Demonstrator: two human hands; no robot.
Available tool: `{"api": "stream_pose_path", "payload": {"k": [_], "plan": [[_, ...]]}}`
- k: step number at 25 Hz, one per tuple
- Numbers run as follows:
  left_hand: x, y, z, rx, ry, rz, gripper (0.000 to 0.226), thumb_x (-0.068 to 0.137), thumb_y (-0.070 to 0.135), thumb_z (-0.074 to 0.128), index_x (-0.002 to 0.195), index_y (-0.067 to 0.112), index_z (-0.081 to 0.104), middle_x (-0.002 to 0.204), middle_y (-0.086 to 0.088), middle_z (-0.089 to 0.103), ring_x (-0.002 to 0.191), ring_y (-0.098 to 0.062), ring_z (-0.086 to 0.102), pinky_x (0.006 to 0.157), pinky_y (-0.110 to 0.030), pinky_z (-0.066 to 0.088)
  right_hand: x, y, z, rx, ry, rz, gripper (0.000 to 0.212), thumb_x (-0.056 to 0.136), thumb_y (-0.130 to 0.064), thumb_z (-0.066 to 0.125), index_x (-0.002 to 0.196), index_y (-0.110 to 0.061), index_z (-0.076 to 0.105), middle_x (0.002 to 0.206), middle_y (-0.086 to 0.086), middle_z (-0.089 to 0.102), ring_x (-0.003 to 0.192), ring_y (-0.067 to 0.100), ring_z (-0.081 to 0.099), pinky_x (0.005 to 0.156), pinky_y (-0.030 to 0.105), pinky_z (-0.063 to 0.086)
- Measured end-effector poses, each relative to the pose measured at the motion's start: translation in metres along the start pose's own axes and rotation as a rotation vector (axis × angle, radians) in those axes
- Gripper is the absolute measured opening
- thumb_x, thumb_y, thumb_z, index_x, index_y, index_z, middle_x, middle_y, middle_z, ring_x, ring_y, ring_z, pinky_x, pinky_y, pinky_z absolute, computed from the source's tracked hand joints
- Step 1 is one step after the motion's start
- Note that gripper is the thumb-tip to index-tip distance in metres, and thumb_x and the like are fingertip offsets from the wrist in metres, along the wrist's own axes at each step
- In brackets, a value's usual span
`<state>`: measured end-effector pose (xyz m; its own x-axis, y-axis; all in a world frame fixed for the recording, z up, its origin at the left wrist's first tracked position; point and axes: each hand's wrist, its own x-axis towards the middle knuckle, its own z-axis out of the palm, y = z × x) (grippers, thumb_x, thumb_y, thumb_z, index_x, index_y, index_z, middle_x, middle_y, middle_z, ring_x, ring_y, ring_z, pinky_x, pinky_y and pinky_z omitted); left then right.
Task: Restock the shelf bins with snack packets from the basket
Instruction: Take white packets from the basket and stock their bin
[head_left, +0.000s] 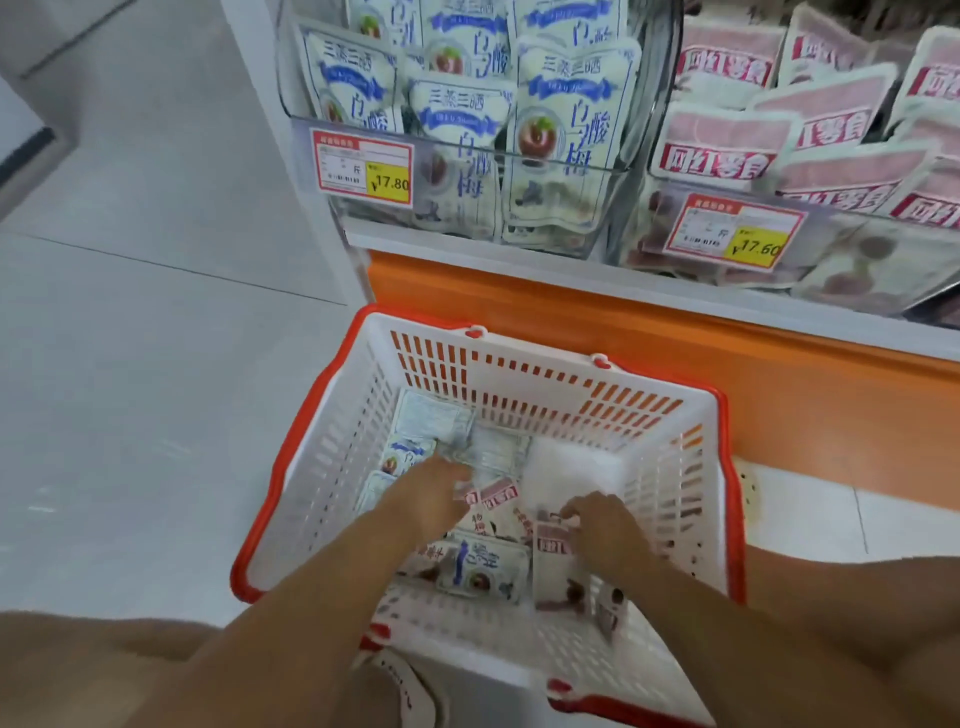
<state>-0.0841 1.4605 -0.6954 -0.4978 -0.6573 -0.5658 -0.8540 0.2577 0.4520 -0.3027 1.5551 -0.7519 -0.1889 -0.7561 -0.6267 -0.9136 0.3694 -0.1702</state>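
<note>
A white basket with a red rim (519, 384) stands on the floor below the shelf. Several snack packets lie in it, some blue-and-white (483, 566), some red-and-white (498, 493). Both my hands are down inside the basket. My left hand (431, 499) reaches over the pile, its fingers on a blurred packet; whether it grips is unclear. My right hand (602, 525) pinches the top edge of a red-and-white packet (556, 566). On the shelf, the left clear bin (467, 156) holds blue-and-white packets and the right clear bin (857, 218) holds red-and-white ones.
An orange panel (675, 343) runs under the white shelf edge just behind the basket. Price tags (363, 169) hang on the bin fronts. Pale tiled floor (130, 389) lies left of the basket. My knees and a shoe (405, 686) are at the bottom.
</note>
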Motion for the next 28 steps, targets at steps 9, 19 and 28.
{"api": "stream_pose_path", "payload": {"k": [9, 19, 28], "plan": [[0.024, -0.008, 0.044, -0.141, -0.165, -0.160, 0.046, 0.097, 0.020, 0.053, 0.142, 0.022, 0.046, 0.146, -0.005, 0.047, 0.115, -0.021, 0.057, 0.092, -0.027, 0.047, 0.006, -0.048, 0.071, -0.184, -0.069, -0.164, 0.048, 0.088, -0.045, 0.059, 0.127, -0.018, 0.054, 0.132, 0.009, 0.047, 0.128, 0.032, 0.042, 0.102, 0.041, 0.041], [0.004, 0.015, 0.010, -1.093, 0.055, -0.334, 0.049, 0.091, 0.035, 0.066, 0.133, 0.013, 0.055, 0.126, -0.005, 0.064, 0.105, -0.015, 0.065, 0.084, -0.031, 0.057, 0.007, -0.041, -0.025, 1.472, -0.035, 0.130, 0.021, 0.090, -0.021, 0.068, 0.075, -0.015, 0.055, 0.090, 0.014, 0.070, 0.079, 0.024, 0.065, 0.065, 0.031, 0.050], [-0.032, 0.052, -0.019, -1.360, 0.091, -0.136, 0.023, 0.090, 0.017, 0.066, 0.112, 0.013, 0.070, 0.111, -0.004, 0.073, 0.107, -0.017, 0.066, 0.071, -0.032, 0.059, -0.043, -0.046, -0.063, 1.790, -0.039, -0.135, 0.012, 0.086, -0.009, 0.067, 0.082, -0.007, 0.056, 0.099, 0.021, 0.069, 0.089, 0.033, 0.066, 0.081, 0.045, 0.054]]}}
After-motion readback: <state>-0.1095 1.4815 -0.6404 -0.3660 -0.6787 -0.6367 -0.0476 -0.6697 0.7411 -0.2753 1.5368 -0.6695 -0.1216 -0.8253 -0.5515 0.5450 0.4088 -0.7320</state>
